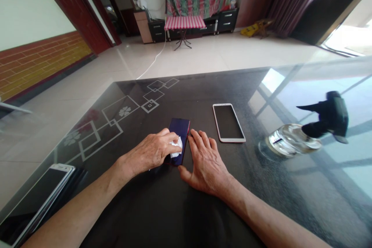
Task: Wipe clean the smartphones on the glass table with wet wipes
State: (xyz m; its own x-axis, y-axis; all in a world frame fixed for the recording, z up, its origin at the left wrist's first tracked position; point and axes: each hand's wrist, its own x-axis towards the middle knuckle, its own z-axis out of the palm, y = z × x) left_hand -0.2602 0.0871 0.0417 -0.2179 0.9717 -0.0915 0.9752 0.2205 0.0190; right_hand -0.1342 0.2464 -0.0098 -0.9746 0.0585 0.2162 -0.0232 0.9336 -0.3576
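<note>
A dark blue smartphone with a red edge (pixel 180 124) lies flat on the black glossy table (pixel 139 209). My left hand (pixel 154 148) pinches a crumpled white tissue (pixel 176 149) and presses it on the phone's screen. Its fingers cover part of the phone's left side. My right hand (pixel 205 162) lies flat, palm down, along the phone's right edge, with its fingers stretched out and the thumb near the phone's lower corner. To the right of that hand lies a white-framed smartphone (pixel 229 123) with a dark screen.
A clear spray bottle with a black trigger head (pixel 293 139) stands at the right. Stacked phones (pixel 37 201) lie at the table's left edge, beside my left forearm. Beyond the table, a small table with a striped cloth (pixel 185 22) stands before black cabinets (pixel 226 20).
</note>
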